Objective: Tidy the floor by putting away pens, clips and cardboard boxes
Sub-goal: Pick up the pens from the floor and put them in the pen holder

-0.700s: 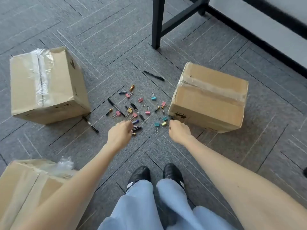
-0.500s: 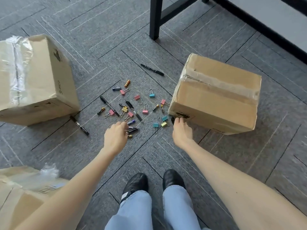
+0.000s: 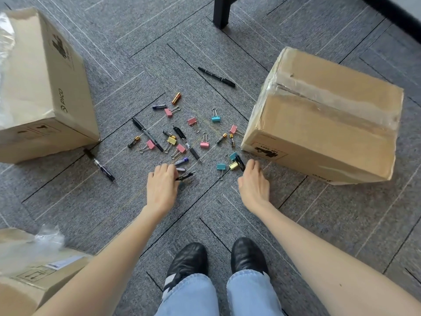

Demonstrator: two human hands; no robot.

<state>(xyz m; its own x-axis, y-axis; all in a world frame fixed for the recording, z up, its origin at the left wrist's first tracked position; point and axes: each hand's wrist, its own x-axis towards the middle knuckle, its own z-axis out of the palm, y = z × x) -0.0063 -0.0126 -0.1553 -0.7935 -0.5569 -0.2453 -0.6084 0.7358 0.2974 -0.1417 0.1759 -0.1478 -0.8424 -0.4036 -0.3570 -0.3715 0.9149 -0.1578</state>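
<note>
Pens, coloured binder clips and small batteries lie scattered on the grey carpet between two cardboard boxes, the left box (image 3: 45,87) and the right box (image 3: 323,124). My left hand (image 3: 161,185) is down at the near edge of the pile, its fingers curled onto a black pen (image 3: 186,176). My right hand (image 3: 254,181) reaches beside the right box, fingertips touching a short black item (image 3: 240,162) next to a teal clip (image 3: 221,167) and a yellow clip (image 3: 233,165). Other black pens lie at the back (image 3: 216,76), in the middle (image 3: 147,133) and beside the left box (image 3: 100,164).
A third cardboard box (image 3: 34,270) with loose clear plastic sits at the bottom left. A black table leg (image 3: 222,12) stands at the top. My black shoes (image 3: 189,258) and jeans are at the bottom centre. A dark skirting runs along the top right.
The view has dropped closer to the floor. Both hands have moved forward into the pile; the left fingers have closed on the black pen and the right fingertips have reached the black item.
</note>
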